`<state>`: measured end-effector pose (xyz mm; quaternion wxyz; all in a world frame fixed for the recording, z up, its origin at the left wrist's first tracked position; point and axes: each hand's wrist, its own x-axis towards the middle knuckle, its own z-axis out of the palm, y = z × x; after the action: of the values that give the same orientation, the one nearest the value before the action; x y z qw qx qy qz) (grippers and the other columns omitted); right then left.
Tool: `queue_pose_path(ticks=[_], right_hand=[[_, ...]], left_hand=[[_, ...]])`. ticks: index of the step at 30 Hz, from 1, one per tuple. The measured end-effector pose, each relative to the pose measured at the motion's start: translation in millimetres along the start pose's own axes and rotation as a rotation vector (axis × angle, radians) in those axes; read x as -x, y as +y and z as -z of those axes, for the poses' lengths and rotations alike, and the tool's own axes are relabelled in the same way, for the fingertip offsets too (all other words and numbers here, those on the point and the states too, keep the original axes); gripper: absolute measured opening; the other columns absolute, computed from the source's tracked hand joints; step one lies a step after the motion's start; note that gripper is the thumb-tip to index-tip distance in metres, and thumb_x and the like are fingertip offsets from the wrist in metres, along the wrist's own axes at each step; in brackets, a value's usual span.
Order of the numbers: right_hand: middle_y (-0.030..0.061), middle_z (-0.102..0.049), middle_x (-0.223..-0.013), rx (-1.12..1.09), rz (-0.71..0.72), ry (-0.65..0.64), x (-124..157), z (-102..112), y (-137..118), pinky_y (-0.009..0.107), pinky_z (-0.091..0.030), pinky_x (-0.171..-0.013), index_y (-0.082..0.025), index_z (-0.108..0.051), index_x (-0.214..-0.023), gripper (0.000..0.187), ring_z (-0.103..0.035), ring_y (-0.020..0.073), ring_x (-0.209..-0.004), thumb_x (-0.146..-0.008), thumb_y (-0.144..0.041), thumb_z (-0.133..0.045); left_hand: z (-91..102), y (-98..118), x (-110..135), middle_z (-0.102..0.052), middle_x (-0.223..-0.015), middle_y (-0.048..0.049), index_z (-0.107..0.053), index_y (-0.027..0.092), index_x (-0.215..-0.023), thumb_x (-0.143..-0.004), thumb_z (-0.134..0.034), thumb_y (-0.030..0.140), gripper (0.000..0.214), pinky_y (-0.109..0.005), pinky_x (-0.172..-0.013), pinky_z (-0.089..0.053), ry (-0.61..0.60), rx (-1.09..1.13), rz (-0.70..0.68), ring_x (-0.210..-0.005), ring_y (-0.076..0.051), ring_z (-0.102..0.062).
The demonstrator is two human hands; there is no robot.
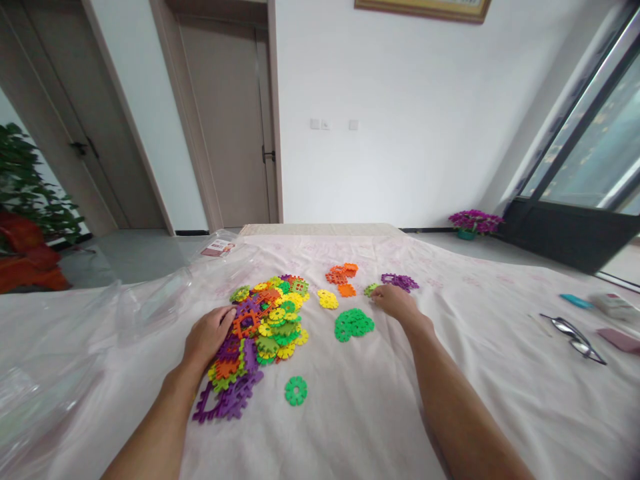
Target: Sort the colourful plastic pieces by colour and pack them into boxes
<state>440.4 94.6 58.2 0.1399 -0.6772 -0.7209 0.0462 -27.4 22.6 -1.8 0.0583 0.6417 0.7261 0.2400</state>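
A heap of plastic interlocking building pieces [280, 327] in purple, orange, yellow and green lies on the cloth. My left hand [207, 337] rests against the heap's left side, its fingers stretched along the pieces and holding none that I can see. To the right, my right hand [396, 302] is closed on a light green piece [371, 289] close to the cloth. Just beyond it sits a purple group [400, 282]. Orange pieces [342, 273], yellow pieces [327, 299] and a green pile [354, 325] lie between the hands. A single green flower-shaped disc [296, 391] is nearer me.
Clear plastic packaging [155, 310] spreads over the left of the pale tablecloth [350, 413]. On the right are eyeglasses [573, 338], a blue item [576, 301] and a pink item [619, 340]. A wall and doors stand past the table's far edge.
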Motion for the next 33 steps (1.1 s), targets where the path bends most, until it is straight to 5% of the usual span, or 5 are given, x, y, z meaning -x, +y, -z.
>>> queue_pose_path(ticks=[7,17,23,28,33], right_hand=[[0.0036,-0.074,-0.085,-0.150,0.281,-0.171,-14,-22,-33,0.024,-0.042,-0.069,-0.021,-0.076,-0.086,0.024,-0.064,0.0171,-0.077,-0.080,-0.019,-0.053],[0.0078,-0.068,-0.119,-0.043,0.298,-0.101,-60,-39,-46,0.032,-0.038,-0.099,-0.023,-0.070,-0.115,0.038,-0.055,0.0242,-0.116,-0.077,-0.016,-0.063],[0.0123,-0.065,-0.122,-0.083,0.283,0.012,-36,-44,-66,0.032,-0.038,-0.099,-0.016,-0.068,-0.118,0.035,-0.055,0.0233,-0.115,-0.087,-0.016,-0.052],[0.0077,-0.070,-0.106,-0.214,0.491,0.062,1,-53,-112,0.028,-0.040,-0.094,-0.019,-0.072,-0.108,0.027,-0.058,0.0203,-0.104,-0.090,-0.020,-0.052],[0.0056,-0.069,-0.103,-0.182,0.500,0.098,10,-61,-155,0.028,-0.039,-0.088,-0.024,-0.071,-0.107,0.025,-0.056,0.0202,-0.101,-0.088,-0.020,-0.056]], left_hand=[[-2.6,-4,-2,-0.066,-0.128,-0.0038,-0.064,0.025,-0.119,-0.095,-0.030,0.049,0.048,-0.030,-0.101,-0.041,-0.002,0.031,-0.001,-0.118,-0.020,-0.059],[0.3,0,-1,-0.066,-0.128,-0.0038,-0.065,0.025,-0.117,-0.095,-0.030,0.050,0.048,-0.031,-0.101,-0.041,0.001,0.039,-0.004,-0.118,-0.021,-0.059],[1.5,1,-1,-0.066,-0.128,-0.0032,-0.065,0.025,-0.118,-0.095,-0.030,0.048,0.048,-0.030,-0.100,-0.041,0.011,0.026,-0.012,-0.118,-0.020,-0.058],[3.1,3,0,-0.066,-0.127,-0.0033,-0.065,0.024,-0.118,-0.095,-0.029,0.048,0.049,-0.030,-0.100,-0.041,0.018,0.018,-0.016,-0.118,-0.020,-0.059],[4.1,4,1,-0.067,-0.126,-0.0027,-0.066,0.024,-0.116,-0.095,-0.030,0.046,0.047,-0.028,-0.100,-0.041,0.018,0.018,-0.026,-0.117,-0.019,-0.059]])
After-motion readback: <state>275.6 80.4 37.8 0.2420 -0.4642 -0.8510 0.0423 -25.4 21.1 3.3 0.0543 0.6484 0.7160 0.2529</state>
